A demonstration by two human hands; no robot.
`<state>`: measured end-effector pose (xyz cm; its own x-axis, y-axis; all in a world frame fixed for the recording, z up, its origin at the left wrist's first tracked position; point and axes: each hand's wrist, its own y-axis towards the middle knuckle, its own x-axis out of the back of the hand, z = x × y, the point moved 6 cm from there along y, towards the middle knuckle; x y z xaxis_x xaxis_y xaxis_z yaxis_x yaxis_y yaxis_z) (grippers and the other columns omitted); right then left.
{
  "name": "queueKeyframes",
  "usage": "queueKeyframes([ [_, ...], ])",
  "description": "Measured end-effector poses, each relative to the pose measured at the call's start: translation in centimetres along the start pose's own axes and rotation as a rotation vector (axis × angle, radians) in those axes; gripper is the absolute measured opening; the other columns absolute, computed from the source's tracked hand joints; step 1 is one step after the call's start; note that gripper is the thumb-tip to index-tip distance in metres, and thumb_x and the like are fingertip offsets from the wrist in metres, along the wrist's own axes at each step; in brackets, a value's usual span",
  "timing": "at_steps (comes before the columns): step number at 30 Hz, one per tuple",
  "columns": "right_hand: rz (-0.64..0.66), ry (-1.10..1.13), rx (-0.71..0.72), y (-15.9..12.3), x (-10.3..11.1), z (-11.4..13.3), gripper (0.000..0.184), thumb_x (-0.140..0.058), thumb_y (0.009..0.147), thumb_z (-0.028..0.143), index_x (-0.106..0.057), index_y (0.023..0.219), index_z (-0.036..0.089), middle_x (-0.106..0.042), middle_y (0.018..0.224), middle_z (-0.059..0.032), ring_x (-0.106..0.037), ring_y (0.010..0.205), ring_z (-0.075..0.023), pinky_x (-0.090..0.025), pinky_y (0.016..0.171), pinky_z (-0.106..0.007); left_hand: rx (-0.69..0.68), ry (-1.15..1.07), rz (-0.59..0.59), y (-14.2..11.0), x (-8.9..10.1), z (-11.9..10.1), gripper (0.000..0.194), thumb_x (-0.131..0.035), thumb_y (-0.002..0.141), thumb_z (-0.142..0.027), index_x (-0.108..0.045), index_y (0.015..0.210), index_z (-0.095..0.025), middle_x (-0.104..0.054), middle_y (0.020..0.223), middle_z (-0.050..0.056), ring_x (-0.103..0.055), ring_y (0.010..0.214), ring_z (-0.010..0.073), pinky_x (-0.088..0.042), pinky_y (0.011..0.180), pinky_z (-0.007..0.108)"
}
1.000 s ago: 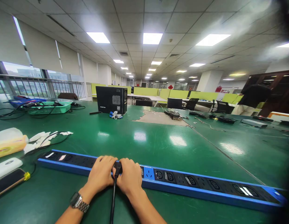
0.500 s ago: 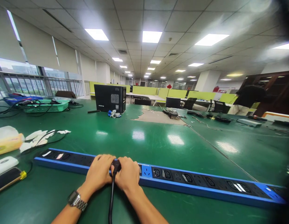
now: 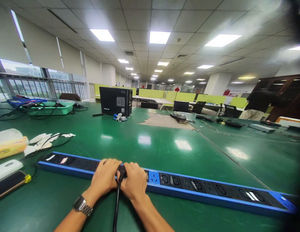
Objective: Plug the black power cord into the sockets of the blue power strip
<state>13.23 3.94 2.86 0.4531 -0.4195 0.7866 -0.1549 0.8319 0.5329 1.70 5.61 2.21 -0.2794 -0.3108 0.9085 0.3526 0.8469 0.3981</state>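
A long blue-and-black power strip (image 3: 188, 193) lies across the green table, its row of sockets facing up. Over its left-middle part, my left hand (image 3: 105, 175) is wrapped round the strip, just beside a black power plug (image 3: 122, 171). Fingers of my right hand (image 3: 134, 180) are closed on that plug from the right side. The plug sits at the strip's sockets between both hands; how deep it is in, I cannot tell. Its thick black cord (image 3: 116, 209) runs down toward me. A watch (image 3: 82, 205) is on my left wrist.
At left lie a phone-like device (image 3: 11, 183), a white rounded object (image 3: 8, 170), white gloves (image 3: 41, 141) and a yellowish pack (image 3: 9, 146). Farther back are a green basket (image 3: 52, 109) with cables and a black computer case (image 3: 116, 101). A person (image 3: 258, 103) stands at far right.
The view has shifted a little, so everything appears slightly farther right. Both hands keep their hold at the plug and power strip.
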Motion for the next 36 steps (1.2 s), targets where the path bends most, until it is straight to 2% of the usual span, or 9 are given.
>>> queueKeyframes([
  [5, -0.076, -0.04, 0.061, -0.2, -0.7, -0.1, 0.015, -0.055, 0.083, 0.037, -0.061, 0.085, 0.024, -0.063, 0.08, -0.0002, -0.053, 0.077, -0.017, -0.027, 0.064, -0.031, 0.005, 0.017, 0.02, 0.1, -0.1, 0.0, 0.037, -0.052, 0.075, -0.015, -0.059, 0.111, -0.024, -0.066, 0.104, 0.005, -0.056, 0.1, 0.0231, -0.034, 0.096, 0.041],
  [10, -0.12, -0.062, 0.088, -0.2, -0.6, 0.1, 0.016, -0.054, 0.084, 0.037, -0.061, 0.084, 0.023, -0.062, 0.078, -0.0006, -0.052, 0.076, -0.0169, -0.026, 0.064, -0.032, 0.001, 0.034, 0.028, 0.2, -0.1, 0.0, 0.038, -0.052, 0.076, -0.016, -0.06, 0.113, -0.022, -0.066, 0.105, 0.006, -0.057, 0.099, 0.0235, -0.034, 0.096, 0.041],
  [19, -0.023, -0.005, -0.011, 0.2, 0.2, 0.0, 0.015, -0.053, 0.084, 0.036, -0.063, 0.085, 0.024, -0.065, 0.08, 0.0001, -0.058, 0.074, -0.0154, -0.028, 0.061, -0.029, -0.022, 0.01, 0.014, 0.0, -0.4, 0.1, 0.038, -0.054, 0.076, -0.017, -0.059, 0.113, -0.025, -0.065, 0.103, 0.005, -0.055, 0.099, 0.0229, -0.034, 0.094, 0.04],
  [26, 0.047, 0.042, -0.094, 0.6, 0.7, -0.2, 0.016, -0.056, 0.082, 0.037, -0.062, 0.075, 0.025, -0.064, 0.074, 0.0018, -0.056, 0.066, -0.0135, -0.023, 0.056, -0.028, -0.022, -0.02, 0.042, 0.0, -0.3, 0.0, 0.039, -0.057, 0.073, -0.019, -0.059, 0.111, -0.026, -0.064, 0.101, 0.004, -0.055, 0.098, 0.0226, -0.034, 0.095, 0.039],
  [36, -0.11, 0.01, 0.083, -0.7, -0.2, 0.0, 0.019, -0.05, 0.087, 0.037, -0.062, 0.09, 0.023, -0.063, 0.081, -0.0013, -0.054, 0.076, -0.017, -0.028, 0.065, -0.029, -0.018, 0.037, 0.045, 0.2, -0.5, 0.1, 0.038, -0.051, 0.074, -0.014, -0.059, 0.109, -0.024, -0.064, 0.102, 0.005, -0.056, 0.099, 0.0223, -0.033, 0.094, 0.039],
])
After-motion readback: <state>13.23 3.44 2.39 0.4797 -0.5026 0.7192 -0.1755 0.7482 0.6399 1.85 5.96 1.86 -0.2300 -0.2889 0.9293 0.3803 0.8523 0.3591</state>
